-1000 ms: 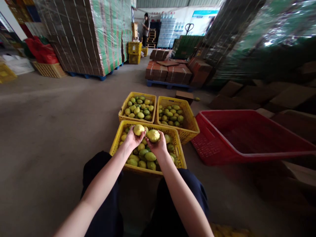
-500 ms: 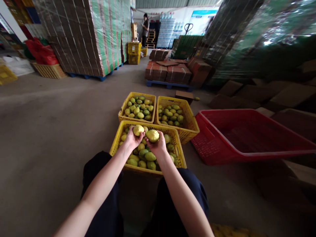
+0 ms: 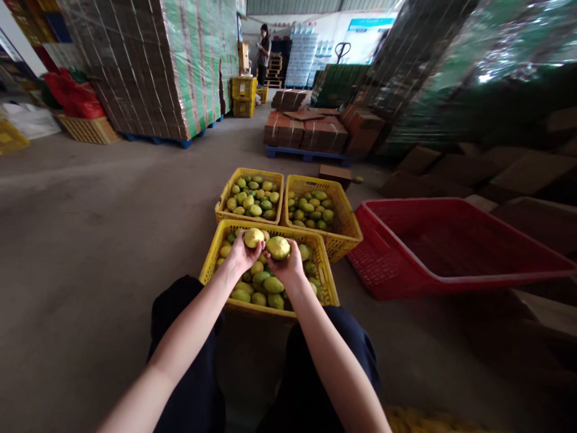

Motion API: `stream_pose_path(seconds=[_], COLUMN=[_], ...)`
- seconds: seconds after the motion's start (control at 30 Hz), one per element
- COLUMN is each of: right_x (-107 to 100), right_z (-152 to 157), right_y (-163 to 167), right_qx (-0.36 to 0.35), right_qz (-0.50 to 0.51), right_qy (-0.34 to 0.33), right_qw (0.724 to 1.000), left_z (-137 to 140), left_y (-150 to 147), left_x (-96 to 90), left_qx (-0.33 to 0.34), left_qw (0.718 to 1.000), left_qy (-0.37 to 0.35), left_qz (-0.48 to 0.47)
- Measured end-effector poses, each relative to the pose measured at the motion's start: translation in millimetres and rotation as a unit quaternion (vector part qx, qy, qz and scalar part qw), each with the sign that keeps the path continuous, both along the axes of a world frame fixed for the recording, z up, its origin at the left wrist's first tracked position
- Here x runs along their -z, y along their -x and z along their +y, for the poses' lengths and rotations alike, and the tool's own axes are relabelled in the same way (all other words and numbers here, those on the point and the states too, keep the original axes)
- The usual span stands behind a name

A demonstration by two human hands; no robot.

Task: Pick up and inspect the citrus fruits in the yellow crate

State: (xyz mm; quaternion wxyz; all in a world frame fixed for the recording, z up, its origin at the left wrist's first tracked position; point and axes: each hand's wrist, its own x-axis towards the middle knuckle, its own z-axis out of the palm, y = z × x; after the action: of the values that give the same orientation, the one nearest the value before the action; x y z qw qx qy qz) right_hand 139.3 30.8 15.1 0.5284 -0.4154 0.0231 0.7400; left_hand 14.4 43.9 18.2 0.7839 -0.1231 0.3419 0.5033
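Note:
My left hand (image 3: 244, 255) is closed round a yellow lemon (image 3: 253, 237). Close beside it, my right hand (image 3: 290, 264) grips a larger, bumpy yellow-green lemon (image 3: 278, 247). Both fruits are held side by side over the near yellow crate (image 3: 325, 264), which contains many green and yellow lemons (image 3: 273, 285). My hands and forearms hide part of that crate's contents. Beyond it stand two more yellow crates of lemons, the left crate (image 3: 250, 220) and the right crate (image 3: 345, 231).
A large red crate (image 3: 378, 273) stands to the right, near flattened cardboard (image 3: 532, 171). Farther back are bundled cardboard (image 3: 288, 129) on a blue pallet (image 3: 308, 154) and a tall wrapped stack (image 3: 135, 72). A person (image 3: 264, 54) stands in the background.
The view has shifted very slightly. Both hands keep hold of their lemons in nearly the same place, with the left lemon turned a little.

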Motion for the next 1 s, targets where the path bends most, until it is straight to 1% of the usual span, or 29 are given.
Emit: stream_pose_path(seconds=[0.23,0.57,0.7,0.87,1.0], right_x=[-5,-7,-8,-8,-8], right_z=[-4,-10,-11,-10,-10], right_y=[1,4,1,0,1], right_qx=[0.005,0.001,0.001,-0.008,0.009], right_qz=[-0.013,0.004,0.012,0.01,0.014], right_qy=[0.004,0.0,0.002,-0.004,-0.003], right_qw=[1.0,1.0,1.0,1.0,1.0], left_z=[-4,-9,-10,-8,-9], left_y=[-2,-5,-6,-7,-7], left_x=[0.0,-1.9,0.0,3.1,2.9], left_qx=[-0.007,-0.021,-0.022,-0.024,-0.034], left_qw=[1.0,1.0,1.0,1.0,0.999], left_qy=[-0.003,-0.012,0.0,-0.008,-0.018], left_qz=[0.006,-0.01,-0.011,-0.005,-0.007])
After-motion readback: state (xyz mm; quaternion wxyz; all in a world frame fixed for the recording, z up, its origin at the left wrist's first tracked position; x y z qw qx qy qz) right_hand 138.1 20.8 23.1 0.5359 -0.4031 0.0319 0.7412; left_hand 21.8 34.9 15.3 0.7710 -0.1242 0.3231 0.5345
